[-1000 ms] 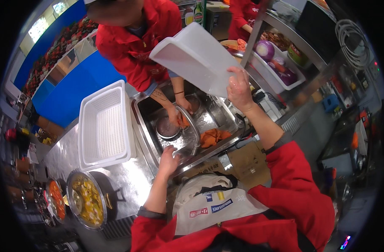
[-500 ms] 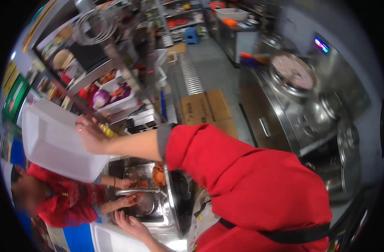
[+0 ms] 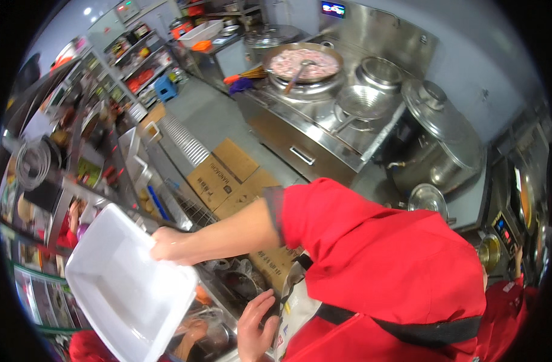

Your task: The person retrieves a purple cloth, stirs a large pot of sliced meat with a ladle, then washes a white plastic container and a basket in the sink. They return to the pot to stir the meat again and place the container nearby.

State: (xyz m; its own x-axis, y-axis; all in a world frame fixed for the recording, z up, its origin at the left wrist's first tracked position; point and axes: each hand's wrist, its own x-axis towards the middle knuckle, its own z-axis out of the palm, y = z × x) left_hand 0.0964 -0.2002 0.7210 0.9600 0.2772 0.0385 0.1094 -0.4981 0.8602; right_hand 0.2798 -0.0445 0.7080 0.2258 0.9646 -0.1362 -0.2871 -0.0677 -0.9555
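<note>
Fingers of the right hand [image 3: 170, 246] clasp the rim of a white tub [image 3: 122, 280], which is tilted, its hollow facing the camera, and hides part of the sink [image 3: 226, 318] (a co-worker's hand [image 3: 194, 330] shows just beside the tub). The left hand [image 3: 256, 329], fingers loosely parted and released, is near the pale apron [image 3: 295, 306].

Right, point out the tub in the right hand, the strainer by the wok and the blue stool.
Tub [image 3: 128, 286], head view: the middle of its inside.
Strainer [image 3: 361, 101], head view: its round bowl.
Blue stool [image 3: 165, 86], head view: the middle of its body.
</note>
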